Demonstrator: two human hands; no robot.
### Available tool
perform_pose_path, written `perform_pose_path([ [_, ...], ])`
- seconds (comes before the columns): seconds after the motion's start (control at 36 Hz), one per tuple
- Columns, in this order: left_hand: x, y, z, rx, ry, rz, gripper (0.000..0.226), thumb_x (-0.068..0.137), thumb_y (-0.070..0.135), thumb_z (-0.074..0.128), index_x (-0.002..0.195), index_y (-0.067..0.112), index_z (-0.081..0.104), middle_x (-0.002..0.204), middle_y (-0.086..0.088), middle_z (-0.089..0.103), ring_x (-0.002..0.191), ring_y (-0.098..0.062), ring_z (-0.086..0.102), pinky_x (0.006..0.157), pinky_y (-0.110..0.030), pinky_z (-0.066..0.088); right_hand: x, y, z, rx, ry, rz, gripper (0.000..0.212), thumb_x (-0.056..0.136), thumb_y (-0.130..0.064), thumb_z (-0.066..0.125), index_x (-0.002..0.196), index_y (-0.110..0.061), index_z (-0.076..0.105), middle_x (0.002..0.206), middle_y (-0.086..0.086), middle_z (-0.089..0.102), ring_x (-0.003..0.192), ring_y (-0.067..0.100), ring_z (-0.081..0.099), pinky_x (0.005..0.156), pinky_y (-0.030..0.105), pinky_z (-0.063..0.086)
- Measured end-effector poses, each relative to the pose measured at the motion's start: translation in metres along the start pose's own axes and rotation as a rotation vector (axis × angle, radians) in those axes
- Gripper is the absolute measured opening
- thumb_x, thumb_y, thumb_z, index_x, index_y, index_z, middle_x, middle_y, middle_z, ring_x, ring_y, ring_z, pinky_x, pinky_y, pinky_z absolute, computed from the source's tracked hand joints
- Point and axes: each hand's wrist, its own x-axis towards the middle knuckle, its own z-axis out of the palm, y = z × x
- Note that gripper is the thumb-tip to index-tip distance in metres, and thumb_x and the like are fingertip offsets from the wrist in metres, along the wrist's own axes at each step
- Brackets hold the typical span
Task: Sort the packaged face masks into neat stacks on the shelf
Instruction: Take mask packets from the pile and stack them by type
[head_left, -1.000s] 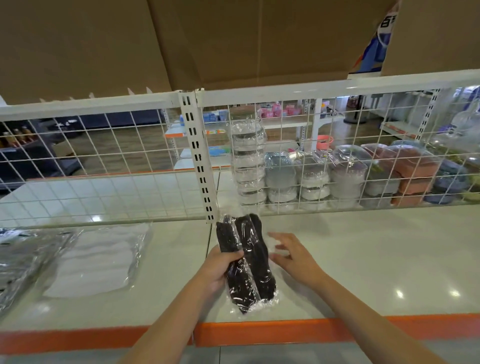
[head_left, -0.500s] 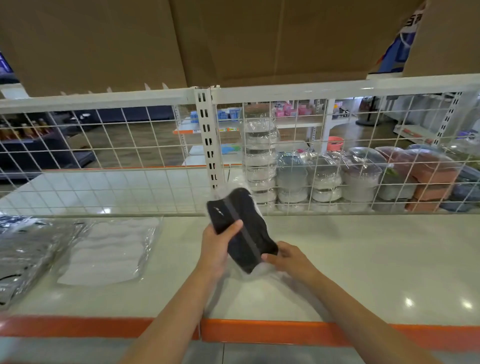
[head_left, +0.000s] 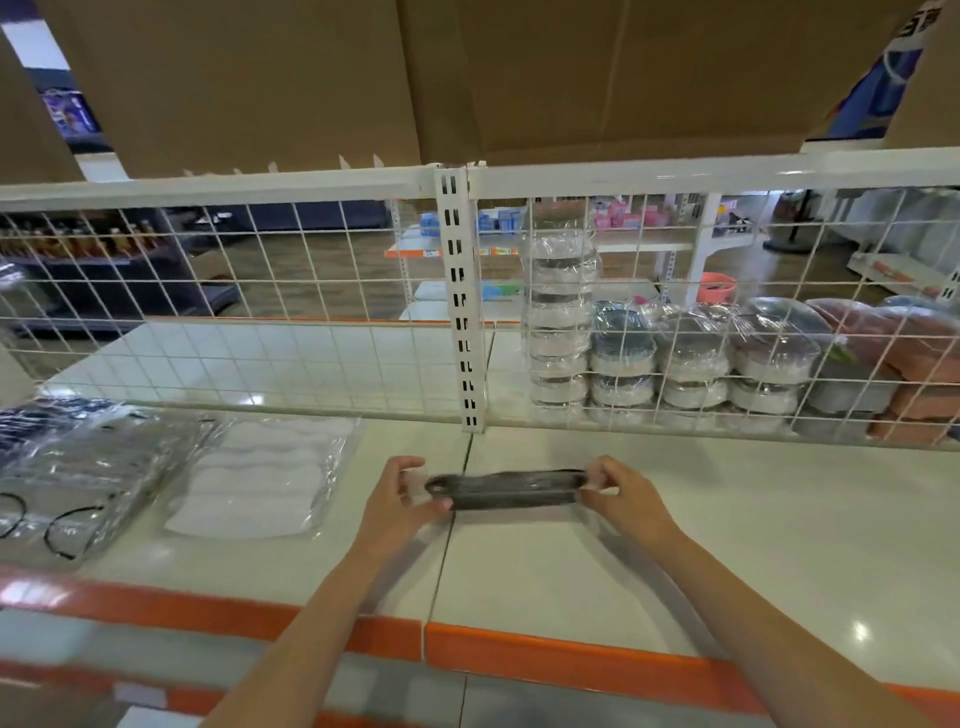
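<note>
Hands hold the pack of black masks (head_left: 506, 490) between them, just above the shelf (head_left: 727, 519): the left hand (head_left: 397, 501) pinches its left end and the right hand (head_left: 621, 493) pinches its right end. The pack looks light and soft, and its clear film is probably slippery, so the ends seem the best grip. Left of the left hand lie a white mask pack (head_left: 260, 478) and a mixed pile of packs (head_left: 67, 467). Beyond the hands stands a wire grid (head_left: 291, 312).

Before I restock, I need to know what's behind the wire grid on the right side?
Behind the wire grid stand wrapped stacks of bowls and reddish-brown wrapped goods. Whatever sits behind those stacks is covered.
</note>
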Motion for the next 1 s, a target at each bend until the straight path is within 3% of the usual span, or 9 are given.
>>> perform_pose_path([
  [0.11, -0.006, -0.006, 0.015, 0.031, 0.03, 0.026, 0.039, 0.074, -0.004, 0.074, 0.102, 0.009, 0.051, 0.082, -0.001, 0.055, 0.08, -0.016, 0.056, 0.07, -0.007, 0.045, 0.002, -0.001, 0.011, -0.052, -0.026, -0.019, 0.02, 0.085, -0.011, 0.065, 0.082, -0.029, 0.058, 0.094, 0.001, 0.064, 0.086, 0.017, 0.057, 0.062, 0.008, 0.038],
  [0.22, -0.008, -0.001, 0.013, 0.093, 0.07, 0.023, 0.016, 0.081, -0.002, 0.067, 0.094, -0.001, 0.058, 0.081, -0.002, 0.06, 0.071, -0.003, 0.057, 0.061, -0.004, 0.043, 0.007, -0.01, 0.018, -0.09, -0.04, -0.04, 0.01, 0.089, -0.014, 0.061, 0.081, -0.02, 0.061, 0.08, 0.002, 0.062, 0.076, 0.022, 0.055, 0.056, 0.008, 0.037],
  [0.31, -0.004, 0.004, -0.004, 0.083, 0.124, -0.017, 0.018, 0.083, 0.004, 0.067, 0.095, 0.0, 0.054, 0.085, -0.004, 0.057, 0.076, -0.011, 0.056, 0.057, -0.01, 0.045, 0.012, -0.024, 0.025, -0.013, -0.118, -0.028, 0.007, 0.091, -0.01, 0.059, 0.092, -0.017, 0.06, 0.075, -0.004, 0.057, 0.07, 0.013, 0.052, 0.052, 0.003, 0.036],
  [0.42, 0.004, 0.004, -0.044, 0.127, 0.234, -0.034, 0.033, 0.082, 0.014, 0.072, 0.099, 0.013, 0.044, 0.086, 0.001, 0.051, 0.073, -0.014, 0.049, 0.059, -0.019, 0.036, 0.021, -0.051, 0.045, -0.054, -0.241, -0.033, 0.021, 0.089, -0.017, 0.063, 0.074, -0.015, 0.048, 0.07, -0.005, 0.047, 0.063, 0.006, 0.042, 0.053, 0.009, 0.033],
  [0.56, 0.002, -0.01, -0.105, 0.265, 0.25, -0.027, 0.037, 0.082, 0.014, 0.071, 0.107, 0.013, 0.043, 0.079, 0.005, 0.055, 0.062, -0.003, 0.049, 0.051, -0.007, 0.04, 0.03, -0.095, 0.088, -0.074, -0.418, -0.016, 0.023, 0.087, -0.027, 0.065, 0.085, -0.009, 0.051, 0.075, 0.0, 0.054, 0.064, 0.009, 0.05, 0.066, 0.023, 0.045],
  [0.61, -0.001, -0.018, -0.136, 0.286, 0.264, -0.065, 0.038, 0.082, 0.015, 0.072, 0.107, 0.012, 0.044, 0.086, 0.0, 0.06, 0.067, -0.007, 0.053, 0.055, -0.009, 0.038, 0.03, -0.117, 0.111, -0.054, -0.467, -0.019, 0.021, 0.087, -0.026, 0.066, 0.083, -0.013, 0.05, 0.074, -0.001, 0.054, 0.062, 0.008, 0.051, 0.062, 0.02, 0.046],
  [0.75, -0.016, -0.051, -0.23, 0.31, 0.364, -0.177, 0.061, 0.082, 0.018, 0.072, 0.133, 0.006, 0.04, 0.112, -0.003, 0.05, 0.107, -0.029, 0.053, 0.092, -0.036, 0.041, 0.023, -0.182, 0.193, -0.019, -0.585, -0.063, 0.024, 0.088, -0.023, 0.065, 0.078, -0.014, 0.044, 0.066, -0.003, 0.051, 0.05, 0.003, 0.045, 0.045, 0.009, 0.038],
  [0.92, -0.034, -0.105, -0.355, 0.35, 0.465, -0.217, 0.056, 0.08, 0.014, 0.073, 0.127, 0.001, 0.046, 0.122, -0.013, 0.055, 0.115, -0.03, 0.052, 0.092, -0.034, 0.039, 0.006, -0.253, 0.314, 0.015, -0.628, -0.066, 0.027, 0.085, -0.018, 0.068, 0.072, -0.014, 0.044, 0.06, 0.001, 0.047, 0.05, 0.011, 0.044, 0.051, 0.024, 0.036],
  [1.0, -0.04, -0.125, -0.418, 0.448, 0.53, -0.199, 0.047, 0.078, 0.015, 0.071, 0.118, 0.0, 0.052, 0.11, -0.016, 0.057, 0.104, -0.031, 0.054, 0.083, -0.031, 0.039, -0.005, -0.29, 0.374, 0.011, -0.609, -0.1, 0.028, 0.085, -0.013, 0.067, 0.065, -0.015, 0.047, 0.057, 0.001, 0.049, 0.051, 0.013, 0.046, 0.053, 0.027, 0.038],
])
